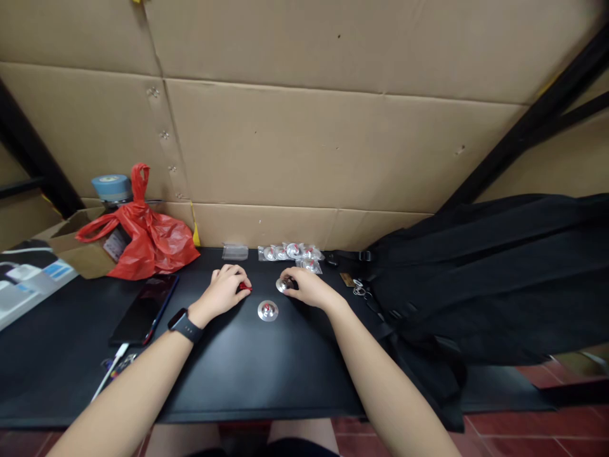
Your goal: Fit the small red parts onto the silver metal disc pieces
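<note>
My left hand (224,293), with a dark watch on the wrist, rests on the black table top (266,374), its fingers closed on a small red piece (245,287). To its right, my right hand (308,287) pinches a shiny round metal disc (281,285) by its right side. Nearer to me, between the hands, lies another silver disc (268,310) with a red mark at its raised centre. Behind my hands are several similar discs in clear plastic bags (294,250) and a flat clear bag (235,252).
A red plastic bag (159,244), a cardboard box (88,257), a phone (145,311) and a white power strip (35,289) are at the left. At the right lie keys (360,289) and a large black backpack (485,279). A cardboard wall (295,146) stands behind.
</note>
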Demonstrator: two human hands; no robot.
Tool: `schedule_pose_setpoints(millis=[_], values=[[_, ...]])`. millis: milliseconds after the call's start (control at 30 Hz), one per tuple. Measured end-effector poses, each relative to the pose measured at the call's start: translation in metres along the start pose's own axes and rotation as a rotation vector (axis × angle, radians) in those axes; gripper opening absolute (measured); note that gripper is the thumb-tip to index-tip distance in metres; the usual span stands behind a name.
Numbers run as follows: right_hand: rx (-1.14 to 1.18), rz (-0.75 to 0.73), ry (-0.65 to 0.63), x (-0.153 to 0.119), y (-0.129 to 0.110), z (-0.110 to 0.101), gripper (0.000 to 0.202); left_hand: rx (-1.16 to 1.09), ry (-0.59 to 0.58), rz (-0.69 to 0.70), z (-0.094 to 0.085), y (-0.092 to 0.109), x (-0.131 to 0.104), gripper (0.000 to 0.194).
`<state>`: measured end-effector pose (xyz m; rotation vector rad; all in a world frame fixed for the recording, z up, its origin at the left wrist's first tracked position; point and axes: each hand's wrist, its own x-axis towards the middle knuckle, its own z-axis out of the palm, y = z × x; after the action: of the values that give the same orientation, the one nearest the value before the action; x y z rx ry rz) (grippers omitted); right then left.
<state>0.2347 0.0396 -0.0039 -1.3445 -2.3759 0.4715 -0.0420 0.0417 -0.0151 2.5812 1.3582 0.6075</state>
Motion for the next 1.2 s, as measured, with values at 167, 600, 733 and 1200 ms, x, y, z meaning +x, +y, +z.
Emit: schedule_pose_setpoints(millis=[167,600,733,1200], values=[[-0.034,0.040,0.020,0.002,-0.007,-0.003,0.024,0.005,0.035,0.007,0.001,0.005,0.000,0.009],[0.078,0.033,0.210,0.002,-0.010,-0.006,0.027,0.017,0.004,0.038,-0.004,0.005,-0.001,0.013],[0.129,-0.003,0.245,0.003,-0.013,-0.005,0.026,-0.021,0.011,0.039,-0.002,0.007,0.000,0.016],[0.894,-0.096,0.387,0.007,-0.058,0.019,0.035,-0.183,0.265,-0.047,-0.027,0.058,-0.004,0.015]])
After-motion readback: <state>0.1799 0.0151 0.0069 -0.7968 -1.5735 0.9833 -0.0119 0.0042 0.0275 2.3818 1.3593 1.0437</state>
